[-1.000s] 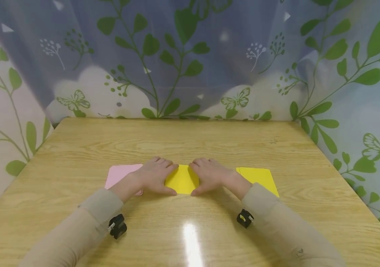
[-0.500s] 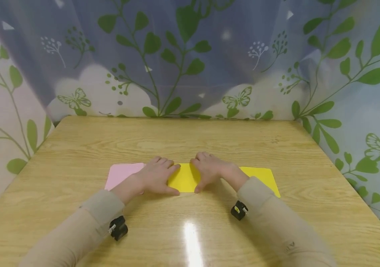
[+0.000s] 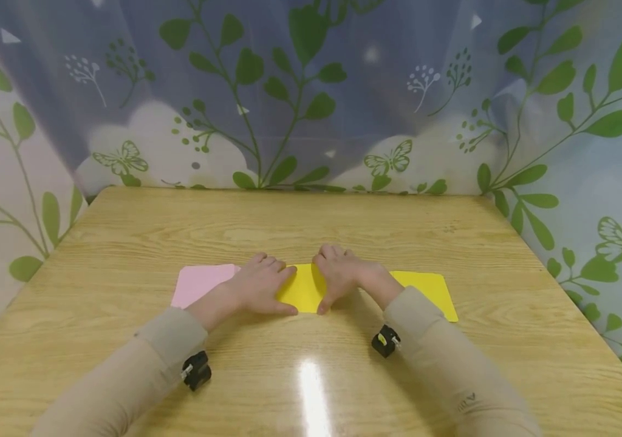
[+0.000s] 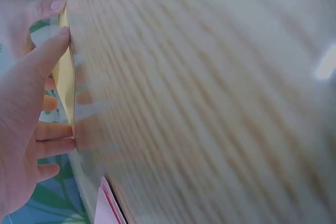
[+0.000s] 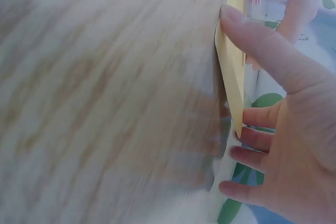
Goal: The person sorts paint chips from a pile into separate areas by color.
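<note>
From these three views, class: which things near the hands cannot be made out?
- Head view: the left hand hides part of the pink paper; the right hand covers where the yellow paper meets the yellow sheet.
- Wrist views: the table is motion-blurred.
- Left wrist: the frame edge cuts off the pink paper.

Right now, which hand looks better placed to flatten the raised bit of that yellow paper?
Probably the right hand: its fingers already lie at the lifted flap of the yellow paper, while the left hand presses the other edge flat.

A home-like craft corner: a wooden table closed in by leaf-and-butterfly printed curtains.
</note>
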{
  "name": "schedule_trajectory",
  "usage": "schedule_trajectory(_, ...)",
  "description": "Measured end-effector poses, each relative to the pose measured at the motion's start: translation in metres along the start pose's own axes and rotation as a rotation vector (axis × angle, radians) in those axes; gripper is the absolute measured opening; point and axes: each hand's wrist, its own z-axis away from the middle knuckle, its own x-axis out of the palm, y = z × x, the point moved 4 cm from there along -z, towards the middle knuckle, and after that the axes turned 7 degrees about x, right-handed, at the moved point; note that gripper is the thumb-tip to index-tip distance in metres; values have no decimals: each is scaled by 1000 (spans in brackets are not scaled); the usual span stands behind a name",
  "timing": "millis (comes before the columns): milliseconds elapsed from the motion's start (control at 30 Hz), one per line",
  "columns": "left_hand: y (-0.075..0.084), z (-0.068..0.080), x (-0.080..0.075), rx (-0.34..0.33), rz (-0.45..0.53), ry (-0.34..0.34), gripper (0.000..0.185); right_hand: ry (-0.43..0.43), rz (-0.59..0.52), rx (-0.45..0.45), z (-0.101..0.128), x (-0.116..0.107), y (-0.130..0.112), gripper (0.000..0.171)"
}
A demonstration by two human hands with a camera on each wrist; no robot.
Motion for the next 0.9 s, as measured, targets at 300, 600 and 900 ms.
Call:
schedule_trajectory(300, 1, -1, 3, 0, -9, 6, 82, 2, 18, -15, 6, 0, -5, 112)
schedule_trajectory(600, -2, -2, 3, 10, -13, 15, 82, 20, 139, -5, 10, 0, -10, 111)
schedule_trajectory(900, -2, 0, 6, -3, 0, 41, 84, 15, 172, -11, 13, -2, -11, 105)
